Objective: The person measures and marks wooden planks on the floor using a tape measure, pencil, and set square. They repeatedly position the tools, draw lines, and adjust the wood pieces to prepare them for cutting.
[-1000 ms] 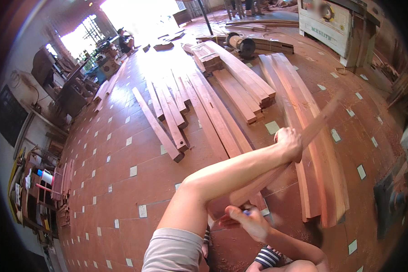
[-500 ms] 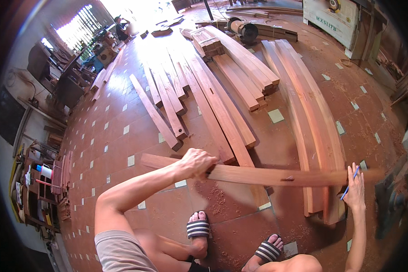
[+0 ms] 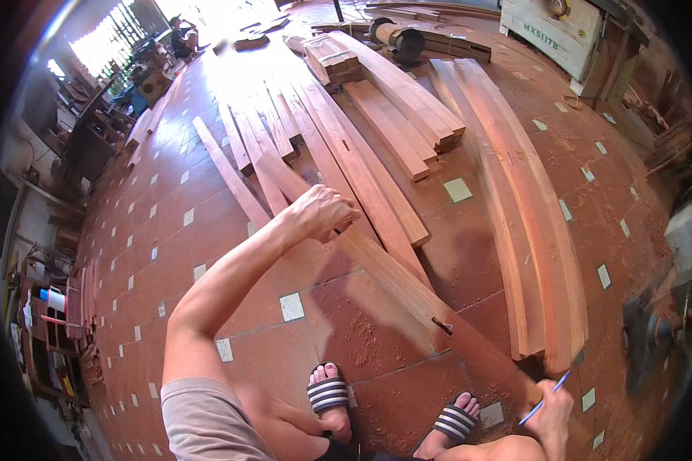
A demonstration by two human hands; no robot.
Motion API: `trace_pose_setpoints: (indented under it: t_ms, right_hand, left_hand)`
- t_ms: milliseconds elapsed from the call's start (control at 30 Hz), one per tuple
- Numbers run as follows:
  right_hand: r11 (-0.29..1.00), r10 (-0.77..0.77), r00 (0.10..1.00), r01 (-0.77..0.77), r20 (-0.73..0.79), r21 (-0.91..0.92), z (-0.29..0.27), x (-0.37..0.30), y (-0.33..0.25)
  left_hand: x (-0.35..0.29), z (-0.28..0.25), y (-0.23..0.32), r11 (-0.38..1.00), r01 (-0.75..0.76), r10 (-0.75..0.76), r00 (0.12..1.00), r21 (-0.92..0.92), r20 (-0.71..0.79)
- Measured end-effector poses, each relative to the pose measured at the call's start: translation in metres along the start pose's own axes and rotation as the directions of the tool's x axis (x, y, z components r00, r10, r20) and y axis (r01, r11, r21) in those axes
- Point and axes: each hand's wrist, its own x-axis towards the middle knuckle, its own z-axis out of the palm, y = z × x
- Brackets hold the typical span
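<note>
A long reddish wooden plank point(image 3: 400, 280) runs slantwise in front of me, from the far left down to the near right. It has a dark narrow slot cut in its face. My left hand point(image 3: 324, 211) is closed over the plank toward its far part. At the near end, my right hand point(image 3: 550, 415) grips the wood, and a blue pen point(image 3: 538, 409) sticks out along its fingers. Just beyond the left hand, the plank's far part overlaps other planks lying on the floor, so I cannot tell whether it touches them.
Several long planks point(image 3: 361, 150) lie in the middle, with curved-looking ones point(image 3: 527, 192) at right. My striped sandals point(image 3: 328, 393) stand on the tiled floor point(image 3: 231, 292) among shavings. A white machine point(image 3: 550, 38) is at far right, a seated person point(image 3: 183, 38) far left.
The plank has swung from lying crosswise to a slant: its right end came down toward me with my right hand, while my left hand moved up and away. My view also shifted slightly.
</note>
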Motion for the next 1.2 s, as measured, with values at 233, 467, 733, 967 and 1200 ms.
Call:
trace_pose_setpoints:
  t_ms: [233,467,733,967,1200]
  right_hand:
    - [0.981,0.169,0.985,-0.165,-0.038,0.105,0.023,-0.031,-0.098]
    - [0.950,0.292,0.956,-0.286,-0.034,0.125,0.034,-0.031,-0.164]
    - [0.985,0.136,0.990,-0.132,-0.025,0.113,0.039,0.044,-0.214]
    - [0.987,0.109,0.993,-0.112,0.036,0.115,0.083,0.224,-0.301]
    - [0.975,-0.174,0.928,0.210,-0.330,0.075,0.096,0.313,-0.346]
  left_hand:
    - [0.063,0.013,0.007,0.967,-0.248,0.246,0.968,-0.051,-0.052]
    - [0.068,0.035,-0.012,0.966,-0.245,0.228,0.956,-0.078,-0.183]
    - [0.047,0.087,-0.082,0.787,0.394,-0.590,0.707,-0.475,-0.390]
    - [0.063,0.125,-0.080,0.069,0.293,-0.835,0.540,-0.954,0.106]
    - [0.085,0.125,-0.110,-0.162,0.171,-0.813,0.534,-0.972,0.230]
